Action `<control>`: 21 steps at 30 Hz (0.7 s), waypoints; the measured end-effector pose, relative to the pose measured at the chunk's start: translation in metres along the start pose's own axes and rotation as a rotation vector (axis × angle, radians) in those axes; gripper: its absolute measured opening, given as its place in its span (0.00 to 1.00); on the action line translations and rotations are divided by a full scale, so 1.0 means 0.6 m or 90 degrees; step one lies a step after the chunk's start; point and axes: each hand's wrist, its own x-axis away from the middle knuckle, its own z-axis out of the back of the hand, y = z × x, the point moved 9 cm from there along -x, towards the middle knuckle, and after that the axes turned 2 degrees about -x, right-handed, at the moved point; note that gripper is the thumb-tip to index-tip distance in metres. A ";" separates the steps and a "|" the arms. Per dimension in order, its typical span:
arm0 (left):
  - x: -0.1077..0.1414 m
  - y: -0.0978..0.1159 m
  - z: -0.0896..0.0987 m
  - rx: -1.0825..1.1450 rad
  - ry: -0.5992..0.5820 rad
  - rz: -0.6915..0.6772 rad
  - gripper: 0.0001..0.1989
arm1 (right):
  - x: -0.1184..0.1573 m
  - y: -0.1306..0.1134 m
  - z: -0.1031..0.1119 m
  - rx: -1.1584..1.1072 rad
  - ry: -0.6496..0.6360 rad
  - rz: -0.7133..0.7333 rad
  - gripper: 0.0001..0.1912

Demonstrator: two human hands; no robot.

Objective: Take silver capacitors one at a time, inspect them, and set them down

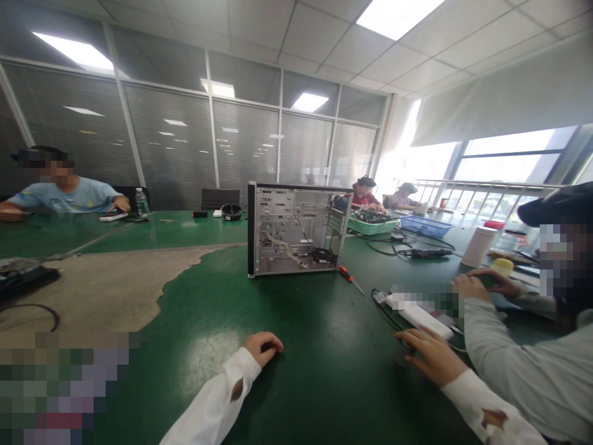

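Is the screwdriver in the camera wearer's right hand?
No, the screwdriver lies on the green table near the computer case, apart from the right hand.

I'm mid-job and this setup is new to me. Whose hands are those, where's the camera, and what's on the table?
There's no robot arm here. One camera on a person's head looks forward and down, so the two white-sleeved arms in front are the wearer's. The left hand rests loosely curled on the green table, holding nothing visible. The right hand is spread beside a white bar-shaped item; I can't tell whether it touches it. Ahead stands an open-sided computer case, with an orange-handled screwdriver by its lower right corner. Farther back are a green basket and a blue basket. The hands at far right belong to a co-worker.
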 end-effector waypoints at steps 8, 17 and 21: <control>0.004 -0.002 0.008 0.031 0.051 0.006 0.09 | -0.124 -0.203 -0.023 -0.249 -0.018 0.104 0.22; 0.025 -0.074 0.069 0.143 0.288 0.145 0.13 | -0.244 -0.378 -0.107 -0.594 0.014 0.121 0.27; 0.029 -0.108 0.080 0.187 0.327 0.177 0.13 | -0.259 -0.379 -0.140 -0.644 0.031 0.069 0.33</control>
